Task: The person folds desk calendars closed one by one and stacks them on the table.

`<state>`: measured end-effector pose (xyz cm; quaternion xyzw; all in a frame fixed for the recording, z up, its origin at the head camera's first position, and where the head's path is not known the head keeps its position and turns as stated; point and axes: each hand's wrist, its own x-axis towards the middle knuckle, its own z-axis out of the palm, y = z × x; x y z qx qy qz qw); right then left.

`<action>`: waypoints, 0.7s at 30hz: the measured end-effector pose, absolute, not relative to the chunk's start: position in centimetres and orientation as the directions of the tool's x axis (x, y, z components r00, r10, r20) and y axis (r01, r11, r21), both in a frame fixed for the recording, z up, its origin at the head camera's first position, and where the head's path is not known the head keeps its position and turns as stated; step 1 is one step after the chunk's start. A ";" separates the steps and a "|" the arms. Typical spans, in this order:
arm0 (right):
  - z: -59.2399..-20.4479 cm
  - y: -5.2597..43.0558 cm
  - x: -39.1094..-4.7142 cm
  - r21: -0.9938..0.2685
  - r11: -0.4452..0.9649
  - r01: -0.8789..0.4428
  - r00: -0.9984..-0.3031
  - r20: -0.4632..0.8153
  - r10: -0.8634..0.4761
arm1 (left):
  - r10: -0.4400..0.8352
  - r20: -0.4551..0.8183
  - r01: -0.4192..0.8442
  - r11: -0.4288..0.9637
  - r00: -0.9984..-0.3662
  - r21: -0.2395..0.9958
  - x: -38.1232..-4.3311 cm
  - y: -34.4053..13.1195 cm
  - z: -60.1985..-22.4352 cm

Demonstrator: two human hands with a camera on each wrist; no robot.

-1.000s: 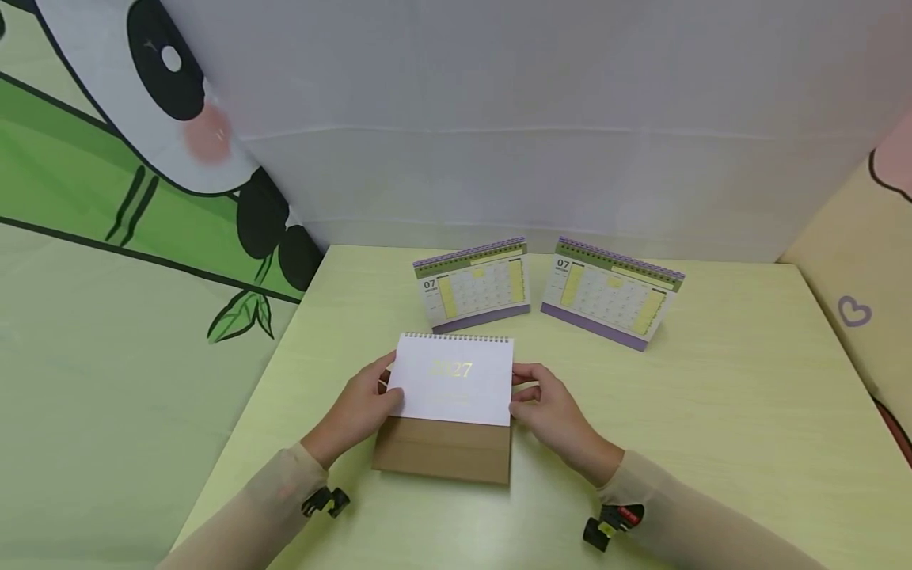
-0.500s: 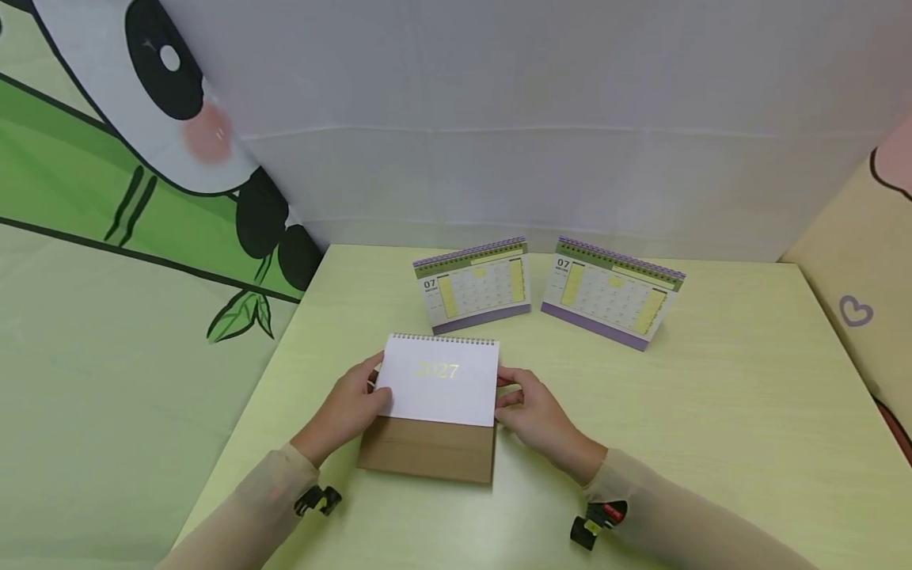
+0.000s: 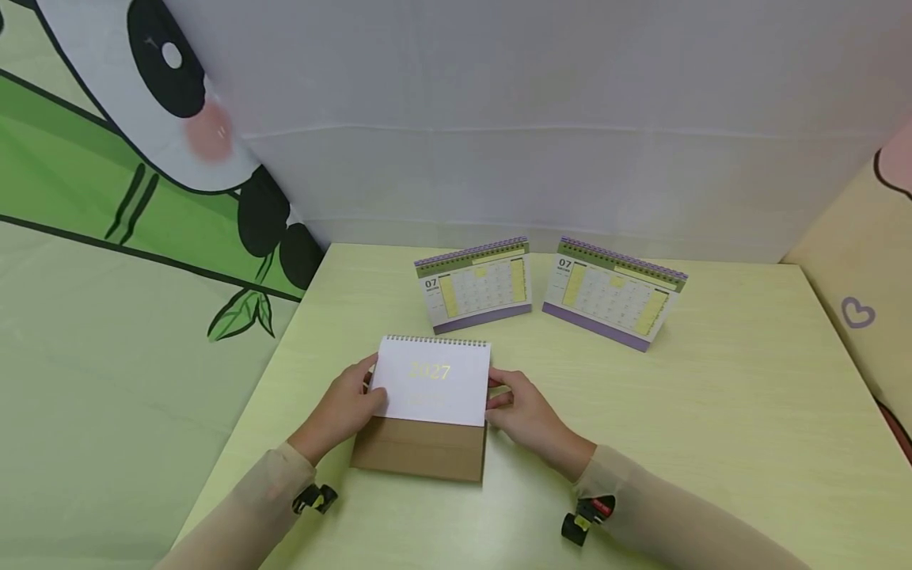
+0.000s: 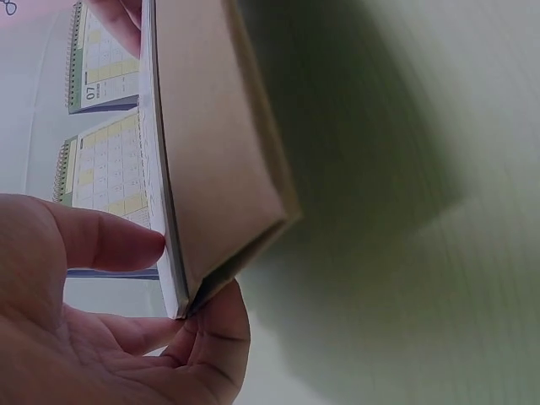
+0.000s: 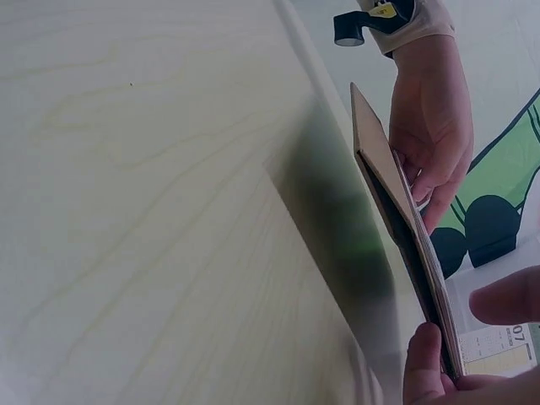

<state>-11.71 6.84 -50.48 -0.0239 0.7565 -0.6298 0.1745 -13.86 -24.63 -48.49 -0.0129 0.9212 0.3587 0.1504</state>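
A white desk calendar (image 3: 431, 400) with a gold "2027", a wire spiral along its top and a brown cardboard stand (image 3: 420, 450) hangs between both hands. My left hand (image 3: 340, 412) grips its left edge, thumb in front and fingers behind, as the left wrist view also shows. On the opposite edge my right hand (image 3: 537, 419) pinches the calendar between thumb and fingers. Shadows in both wrist views lie apart from the stand (image 4: 219, 126), so it appears lifted off the table. Inside the stand is mostly hidden.
Two calendars with green and purple trim, left (image 3: 473, 286) and right (image 3: 614, 294), stand angled at the back of the pale table (image 3: 748, 396). Behind them rises a white cloth backdrop (image 3: 534, 158). Printed panels border both sides.
Both hands have shifted left together with the white calendar held between them. The two calendars at the back stay where they were.
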 end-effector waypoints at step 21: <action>-55.5 7.3 -13.2 -0.963 0.216 0.161 -0.909 -0.230 -0.348 | 0.087 -0.286 -0.118 0.770 -0.954 0.627 -14.3 -24.6 -49.6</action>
